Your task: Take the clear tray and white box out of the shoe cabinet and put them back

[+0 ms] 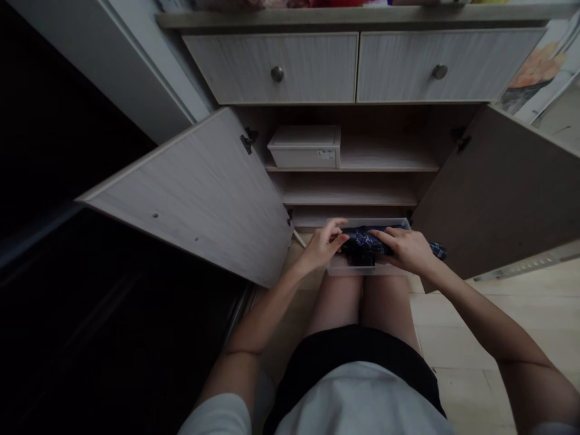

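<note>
A dark blue folded umbrella (365,240) with a pale line pattern lies across a clear plastic box (362,271) above my thighs. My left hand (322,244) has its thumb and fingers closed around the umbrella's black left end, the index finger partly raised. From the other side my right hand (405,246) grips the patterned fabric, its fingers over the top. A checked end of the fabric sticks out past the right wrist. Below the umbrella, inside the box, sits a small black item (361,260) that I cannot make out.
Ahead stands a pale wooden cabinet with its left door (199,193) and right door (502,187) swung wide. A white lidded box (306,148) rests on the upper shelf (385,154). Two closed drawers (272,66) are above. A dark area borders the left side.
</note>
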Motion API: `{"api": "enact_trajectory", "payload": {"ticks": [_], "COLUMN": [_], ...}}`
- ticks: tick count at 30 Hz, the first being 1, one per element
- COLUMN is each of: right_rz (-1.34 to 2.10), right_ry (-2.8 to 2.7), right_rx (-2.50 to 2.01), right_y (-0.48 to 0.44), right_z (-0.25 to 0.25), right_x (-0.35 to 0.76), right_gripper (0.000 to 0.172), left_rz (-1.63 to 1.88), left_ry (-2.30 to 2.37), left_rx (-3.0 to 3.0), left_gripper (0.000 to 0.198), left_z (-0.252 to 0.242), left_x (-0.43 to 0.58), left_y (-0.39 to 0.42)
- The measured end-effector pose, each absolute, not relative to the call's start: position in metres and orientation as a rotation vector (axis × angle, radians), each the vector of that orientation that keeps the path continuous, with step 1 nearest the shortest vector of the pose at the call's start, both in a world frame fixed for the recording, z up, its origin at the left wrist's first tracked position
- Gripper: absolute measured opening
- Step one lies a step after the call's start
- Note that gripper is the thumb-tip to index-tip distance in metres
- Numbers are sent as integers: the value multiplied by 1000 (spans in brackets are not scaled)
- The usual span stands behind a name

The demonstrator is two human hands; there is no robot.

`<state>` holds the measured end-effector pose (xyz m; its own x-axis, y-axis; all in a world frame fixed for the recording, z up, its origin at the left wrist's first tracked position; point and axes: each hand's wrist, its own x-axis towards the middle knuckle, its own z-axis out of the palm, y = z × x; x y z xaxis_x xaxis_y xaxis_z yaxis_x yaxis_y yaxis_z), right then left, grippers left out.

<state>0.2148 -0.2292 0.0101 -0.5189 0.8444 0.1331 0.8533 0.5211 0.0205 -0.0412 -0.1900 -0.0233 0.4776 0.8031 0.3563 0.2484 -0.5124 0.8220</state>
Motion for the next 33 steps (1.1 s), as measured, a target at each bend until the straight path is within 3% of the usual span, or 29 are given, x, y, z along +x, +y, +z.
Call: {"api": "enact_trajectory", "payload": {"ticks": [4, 9, 12, 16, 21, 29, 33], "right_rz": [-87, -116, -161, -67, -181, -87, -213], "right_ry": [-2632, -2659, -2684, -2674, -2691, -2735, -2749], "right_rx": [-1478, -1483, -1484, -1472, -1474, -1518, -1506], "right_y": [-227, -229, -230, -228, -230, -228, -231], "right_z": [12, 10, 9, 6, 9, 12, 11], "right_x": [216, 216, 216, 218, 216, 216, 212], "right_gripper": [54, 54, 54, 53, 53, 55, 53], "left_rz": [1055, 1037, 913, 998, 917, 953, 811], "left_ry": [747, 790, 863, 692, 865, 736, 864], "left_rx": [2261, 2163, 2222, 2479, 2222, 2493, 2121], "left_gripper": [33, 51, 46, 34, 53, 42, 68], "left_z": [-24, -28, -24, -23, -27, -31, -32], "left_x": [-39, -41, -41, -40, -40, -45, -42], "left_y": [-189, -188, -190, -192, -189, -190, -194]}}
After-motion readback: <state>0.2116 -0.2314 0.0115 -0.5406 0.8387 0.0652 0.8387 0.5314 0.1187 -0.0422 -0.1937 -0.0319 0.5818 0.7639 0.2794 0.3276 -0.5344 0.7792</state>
